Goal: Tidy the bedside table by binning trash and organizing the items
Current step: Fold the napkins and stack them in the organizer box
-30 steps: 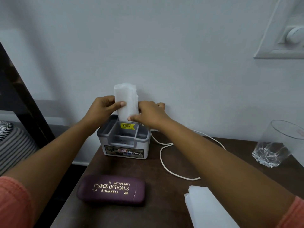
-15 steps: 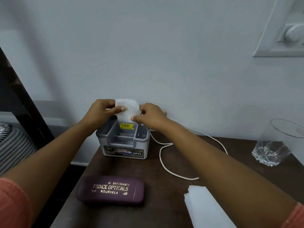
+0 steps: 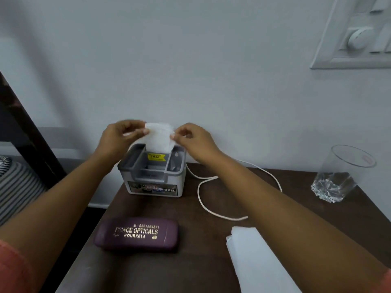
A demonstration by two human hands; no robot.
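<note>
A white switch panel (image 3: pixel 357 37) is sitting high on the pale wall (image 3: pixel 190 60), and striped bedding (image 3: pixel 14 187) is showing at the left.

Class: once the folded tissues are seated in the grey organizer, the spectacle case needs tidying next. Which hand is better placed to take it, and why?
Probably the left hand. The spectacle case lies front-left on the table, near the left forearm. The right hand would have to cross over.

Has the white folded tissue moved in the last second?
Yes. The white folded tissue has gone down into the gray organizer box's rear slot; less of it shows above the rim, both hands pinching it.
</note>
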